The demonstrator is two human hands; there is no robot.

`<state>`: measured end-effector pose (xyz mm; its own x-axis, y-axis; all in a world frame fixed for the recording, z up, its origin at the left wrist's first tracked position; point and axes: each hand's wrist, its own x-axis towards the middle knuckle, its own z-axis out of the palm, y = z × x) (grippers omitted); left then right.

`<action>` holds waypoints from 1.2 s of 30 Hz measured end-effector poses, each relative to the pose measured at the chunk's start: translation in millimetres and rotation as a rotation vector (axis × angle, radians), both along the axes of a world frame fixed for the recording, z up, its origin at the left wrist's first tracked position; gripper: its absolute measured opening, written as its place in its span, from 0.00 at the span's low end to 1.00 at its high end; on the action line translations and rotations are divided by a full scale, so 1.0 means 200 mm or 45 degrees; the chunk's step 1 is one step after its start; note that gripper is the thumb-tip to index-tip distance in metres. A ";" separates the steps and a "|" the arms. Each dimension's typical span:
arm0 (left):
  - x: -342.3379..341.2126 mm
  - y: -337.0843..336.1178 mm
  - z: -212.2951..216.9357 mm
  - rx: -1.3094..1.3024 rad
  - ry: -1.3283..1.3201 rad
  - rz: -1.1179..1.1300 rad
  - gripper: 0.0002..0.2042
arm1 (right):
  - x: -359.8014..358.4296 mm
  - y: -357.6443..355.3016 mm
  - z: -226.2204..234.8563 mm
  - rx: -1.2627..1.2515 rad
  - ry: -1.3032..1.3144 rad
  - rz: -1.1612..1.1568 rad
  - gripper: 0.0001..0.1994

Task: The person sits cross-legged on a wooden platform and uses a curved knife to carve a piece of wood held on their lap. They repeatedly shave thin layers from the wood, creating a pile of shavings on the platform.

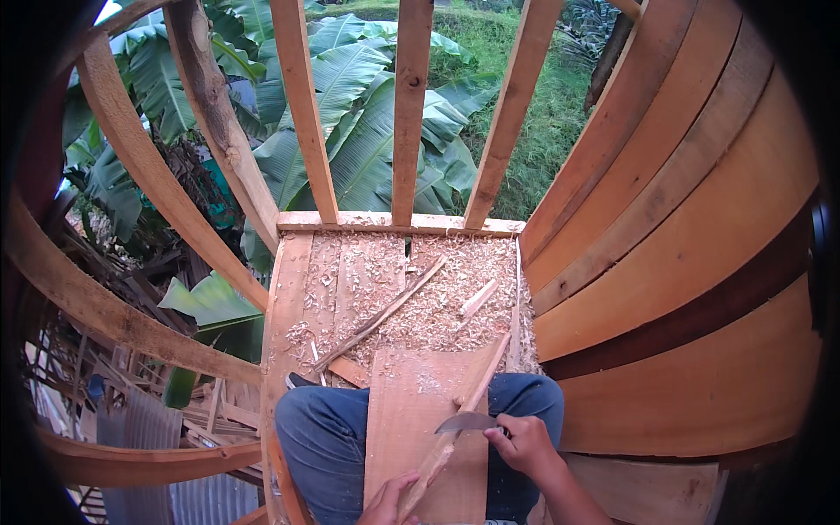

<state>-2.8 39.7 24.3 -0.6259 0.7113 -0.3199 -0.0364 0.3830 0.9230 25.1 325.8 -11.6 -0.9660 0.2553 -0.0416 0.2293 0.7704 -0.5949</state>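
My right hand (523, 444) grips a knife by its handle. The knife's curved grey blade (465, 423) points left and crosses a long, narrow strip of wood (468, 401). My left hand (388, 500) is closed round the near end of that strip. The strip slants away from me to the right, over a flat wooden board (394, 411) lying across my thighs in blue jeans (324, 437). Most of the knife's handle is hidden inside my right fist.
Wood shavings (376, 297) cover much of the plank floor (293, 271), with a long stick (385, 311) and a short offcut (479, 297) among them. Upright slats (411, 114) rise at the far edge. Wide boards (682, 367) form a wall at right. Banana leaves (350, 122) grow beyond.
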 end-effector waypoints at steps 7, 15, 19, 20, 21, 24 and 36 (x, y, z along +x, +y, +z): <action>-0.07 0.01 0.09 0.062 -0.070 0.061 0.32 | -0.15 0.10 -0.09 0.157 0.200 -0.108 0.29; -0.09 0.03 0.13 -0.008 -0.041 0.047 0.33 | -0.42 0.44 -0.30 -0.592 0.436 -0.879 0.26; -0.09 0.04 0.14 -0.051 -0.151 0.113 0.32 | -0.46 0.37 -0.27 -0.481 0.252 -0.679 0.24; -0.09 0.04 0.13 -0.044 -0.170 0.119 0.32 | -0.46 0.38 -0.28 -0.484 0.215 -0.652 0.24; -0.09 0.05 0.14 -0.046 -0.194 0.126 0.32 | -0.47 0.39 -0.29 -0.487 0.179 -0.624 0.24; -0.12 0.10 0.16 -0.040 -0.249 0.142 0.32 | -0.48 0.48 -0.40 -0.623 0.070 -0.706 0.22; -0.15 0.12 0.16 0.028 -0.255 0.174 0.33 | -0.52 0.48 -0.36 -1.055 -0.189 -0.678 0.17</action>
<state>-33.6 62.8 55.3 -0.6427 0.6323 -0.4326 -0.2695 0.3420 0.9002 -79.1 421.4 -82.6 -0.7042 0.4899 -0.5139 0.5401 -0.1003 -0.8356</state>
